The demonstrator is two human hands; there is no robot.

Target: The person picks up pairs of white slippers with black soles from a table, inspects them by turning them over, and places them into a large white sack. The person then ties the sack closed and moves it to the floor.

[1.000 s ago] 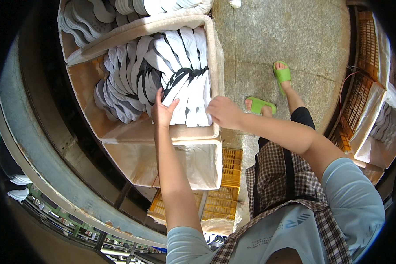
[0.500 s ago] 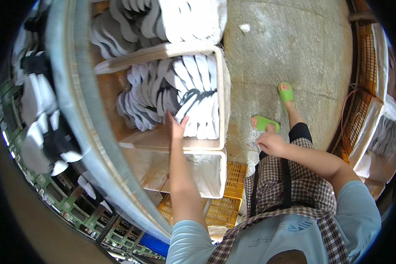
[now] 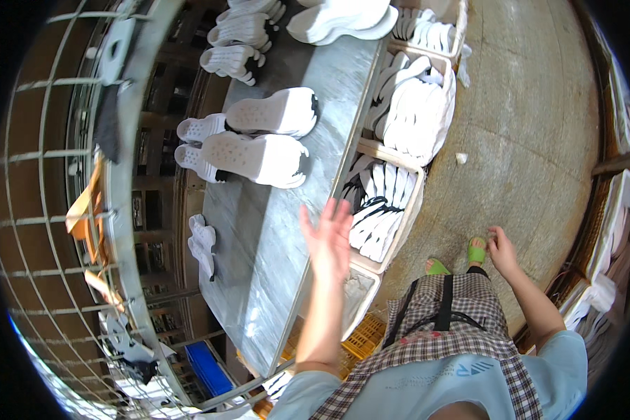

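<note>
My left hand is raised with its fingers spread, holding nothing, over the edge of a grey metal-topped table. Beyond it on the table lie several white shoe-shaped pieces with small holes and dark ends. Beside the hand, below the table edge, a lined bin holds rows of white and dark flat shoe-shaped pieces. My right hand hangs out to the right above the floor, with loosely bent fingers apart and nothing visible in it.
More bins with stacked white pieces line the table's far side. Wire mesh runs along the left. Yellow crates and a blue bin stand low and near. Further crates line the right, across the floor.
My left hand has come up out of the bin, empty, to the table edge. My right hand has moved outward to the right. The view has swung left, bringing the tabletop into sight.
</note>
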